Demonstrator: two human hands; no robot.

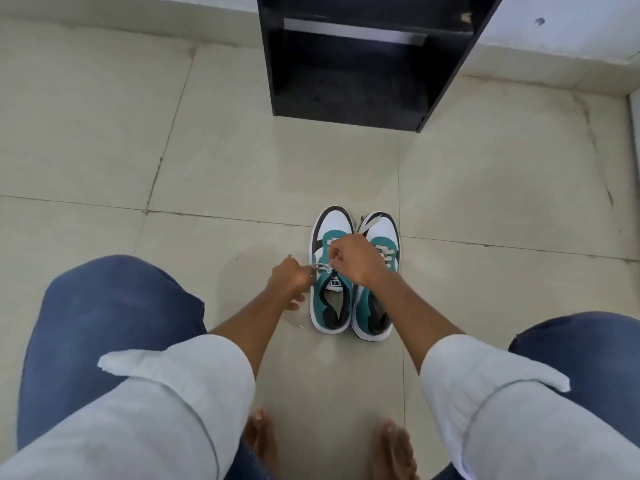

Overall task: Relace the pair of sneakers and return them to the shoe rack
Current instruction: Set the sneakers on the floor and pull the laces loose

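Observation:
Two teal, white and black sneakers stand side by side on the floor, toes pointing away from me. Over the left sneaker (331,303) my left hand (292,278) pinches one end of its pale lace (321,267) at the left side. My right hand (353,258) is closed on the other part of that lace above the tongue, and it covers part of the right sneaker (375,306). A loose lace end (298,323) trails on the tile beside the left sneaker's heel.
A black shoe rack (349,81) with open shelves stands against the wall straight ahead of the sneakers. Beige tiled floor (138,150) spreads all around. My bent knees in blue trousers and my bare feet frame the bottom of the view.

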